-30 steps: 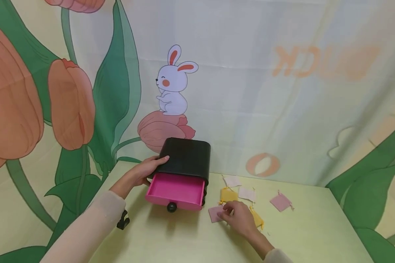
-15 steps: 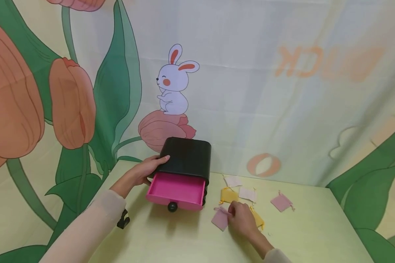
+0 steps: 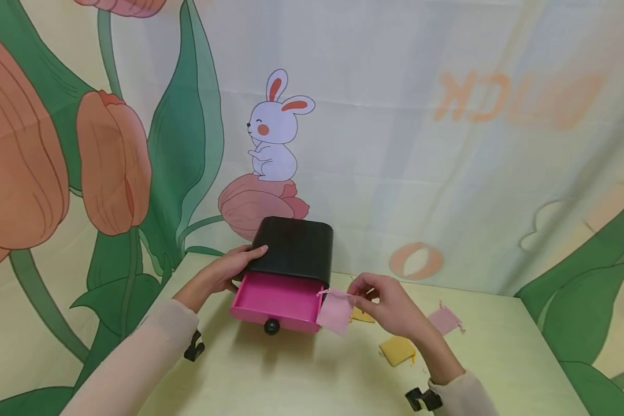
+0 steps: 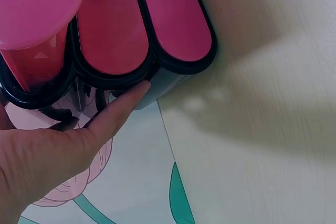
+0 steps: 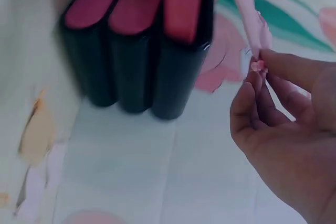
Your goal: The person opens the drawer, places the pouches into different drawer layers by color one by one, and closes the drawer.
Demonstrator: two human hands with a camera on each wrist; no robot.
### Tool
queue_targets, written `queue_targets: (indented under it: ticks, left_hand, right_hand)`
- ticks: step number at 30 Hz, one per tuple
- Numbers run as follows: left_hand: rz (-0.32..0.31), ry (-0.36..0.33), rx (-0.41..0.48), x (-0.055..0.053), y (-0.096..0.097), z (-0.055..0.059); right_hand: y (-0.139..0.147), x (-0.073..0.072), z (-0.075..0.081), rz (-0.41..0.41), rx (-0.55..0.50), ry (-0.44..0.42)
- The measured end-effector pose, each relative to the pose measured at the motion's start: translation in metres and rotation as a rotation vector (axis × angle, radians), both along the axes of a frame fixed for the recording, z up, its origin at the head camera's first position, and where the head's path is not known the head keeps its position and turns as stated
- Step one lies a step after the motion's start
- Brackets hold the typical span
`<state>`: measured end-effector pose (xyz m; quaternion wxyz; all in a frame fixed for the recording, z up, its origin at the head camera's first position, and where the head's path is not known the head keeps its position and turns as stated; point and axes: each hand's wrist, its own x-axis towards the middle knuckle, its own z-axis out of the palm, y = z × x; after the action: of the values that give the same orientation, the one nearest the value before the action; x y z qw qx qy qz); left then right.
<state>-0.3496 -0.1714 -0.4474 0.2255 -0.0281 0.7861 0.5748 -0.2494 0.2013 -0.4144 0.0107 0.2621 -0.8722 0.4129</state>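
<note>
A small black cabinet (image 3: 293, 248) with pink drawers stands toward the back of the table. Its top drawer (image 3: 249, 315) is pulled out, and nothing lies in it. My left hand (image 3: 230, 269) grips the cabinet's left side, thumb on the top edge; the left wrist view shows fingers (image 4: 118, 111) against its black wall. Between thumb and fingertips, my right hand (image 3: 392, 303) pinches a pink drawstring pouch (image 3: 337, 312) near its neck. The pouch hangs flat at the open drawer's right edge, overlapping it in the head view.
Yellow pouches (image 3: 397, 350) lie on the table right of the cabinet, one partly behind the held pouch. Another pink pouch (image 3: 444, 319) lies beyond my right forearm. My right hand hides pale pouches in the head view. A printed curtain (image 3: 364, 173) hangs behind.
My right hand has picked the pink pouch up off the table and carried it up and left to the drawer's edge. The left hand and cabinet stay put.
</note>
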Motion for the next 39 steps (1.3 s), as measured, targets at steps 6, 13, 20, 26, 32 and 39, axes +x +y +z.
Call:
queue_targets:
  ticks: [6, 13, 20, 26, 32, 39]
  left_hand:
    - [0.002, 0.006, 0.0, 0.001, 0.0, 0.0]
    - [0.006, 0.0, -0.005, 0.002, 0.002, 0.0]
    - [0.004, 0.002, -0.012, 0.001, 0.001, 0.0]
    - [-0.001, 0.001, -0.016, -0.001, 0.001, -0.002]
    - [-0.001, 0.0, -0.013, -0.001, 0.003, -0.004]
    - [0.004, 0.005, -0.013, -0.001, 0.002, -0.003]
  right_hand:
    - [-0.044, -0.011, 0.008, -0.053, -0.052, 0.063]
    - [-0.071, -0.019, -0.005, 0.0, 0.047, 0.12]
    - [-0.079, -0.016, -0.009, 0.0, 0.123, 0.085]
    - [-0.07, -0.014, -0.004, -0.031, 0.109, 0.16]
    - [-0.018, -0.018, -0.007, -0.086, 0.113, 0.239]
    - [0.061, -0.02, -0.052, -0.215, 0.178, 0.139]
